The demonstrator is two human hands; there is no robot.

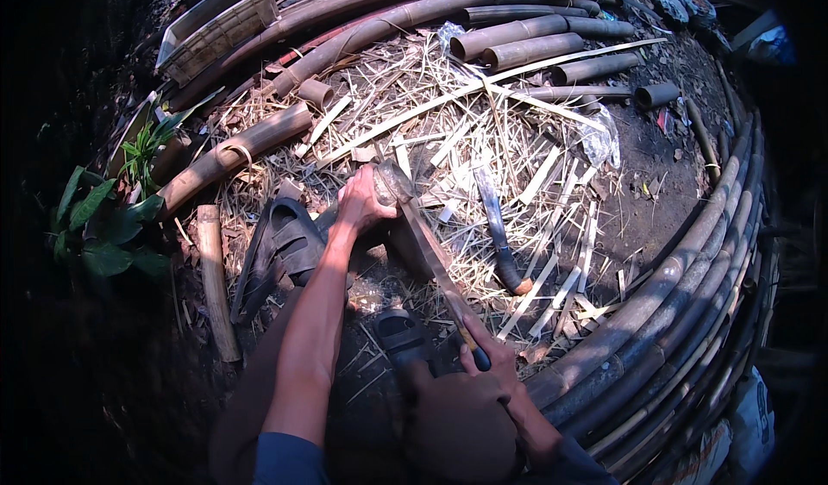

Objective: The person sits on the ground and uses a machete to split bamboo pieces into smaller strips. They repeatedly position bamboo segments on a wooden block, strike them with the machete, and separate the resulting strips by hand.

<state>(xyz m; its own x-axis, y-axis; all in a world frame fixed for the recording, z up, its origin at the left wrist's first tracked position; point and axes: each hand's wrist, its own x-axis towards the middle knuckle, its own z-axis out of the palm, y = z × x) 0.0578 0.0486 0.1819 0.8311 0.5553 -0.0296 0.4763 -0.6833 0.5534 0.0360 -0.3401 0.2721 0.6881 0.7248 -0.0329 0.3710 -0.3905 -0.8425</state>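
My right hand (496, 354) is wrapped round the handle of a saw (442, 274); the handle shows yellow and black. The long, narrow blade slants up and left from it to my left hand. With fingers bent, my left hand (364, 199) grips the top of a short bamboo piece (393, 181) between my feet. The blade's far part lies against or just beside this piece; whether it cuts in, I cannot tell. To the right, a machete (492, 209) with a dark, curved handle and brown butt lies on the shavings. Dark sandals (297, 237) are on my feet.
Pale bamboo strips and shavings (448, 153) litter the ground. Long bamboo poles (655, 300) curve along the right and back. Cut bamboo tubes (530, 51) lie at the far side. A thick bamboo length (233, 157), a plant (90, 213) and a plastic crate (220, 32) are left.
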